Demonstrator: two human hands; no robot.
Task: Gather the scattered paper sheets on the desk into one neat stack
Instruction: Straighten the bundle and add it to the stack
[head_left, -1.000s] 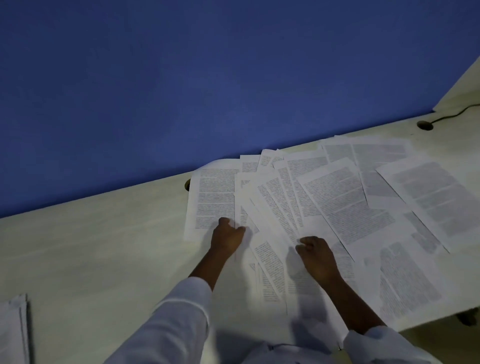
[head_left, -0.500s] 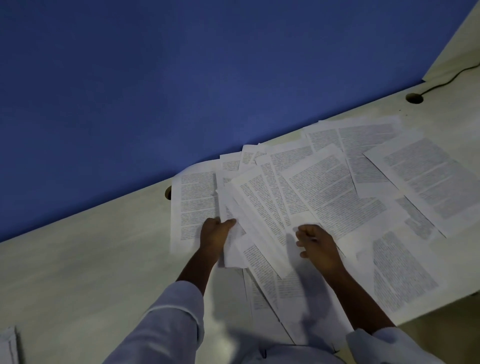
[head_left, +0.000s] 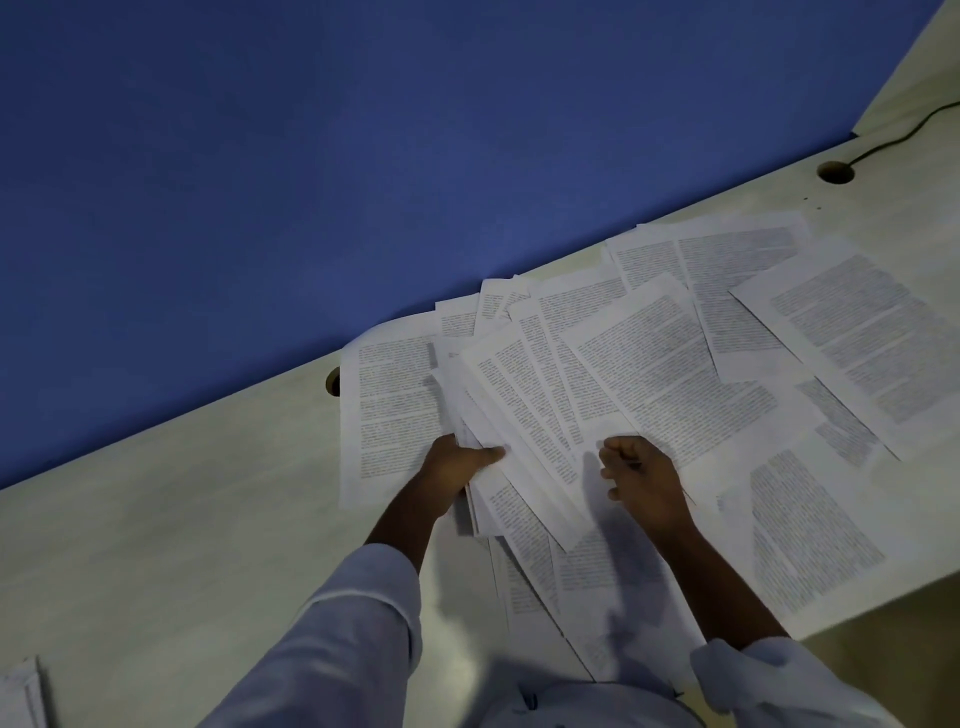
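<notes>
White printed paper is caught in the left hand, whose thumb lies across the top of a fanned bundle of sheets while the fingers curl out of sight beneath its lower left edge, so the hand is closed on that bundle. At three o'clock from it, a little apart, the right hand rests on the papers with fingers curled in toward the palm; whether it pinches a sheet cannot be told. Both forearms come up from six o'clock in loose pale blue-white sleeves.

Around the hands the scattered white sheets of printed text overlap one another in a wide fan on the pale cream desk. One sheet lies flat at ten o'clock from the left hand, partly under the bundle. More sheets spread toward one and two o'clock, the outermost one reaching the right edge of the view. Others lie at five o'clock, running to the desk's near edge beside the right forearm.

Farther out, a round cable hole sits at the left sheet's upper edge, and a second hole at one o'clock takes a dark cable. A blue wall panel backs the desk. At seven o'clock, in the bottom left corner, the edge of another small pile of paper shows.
</notes>
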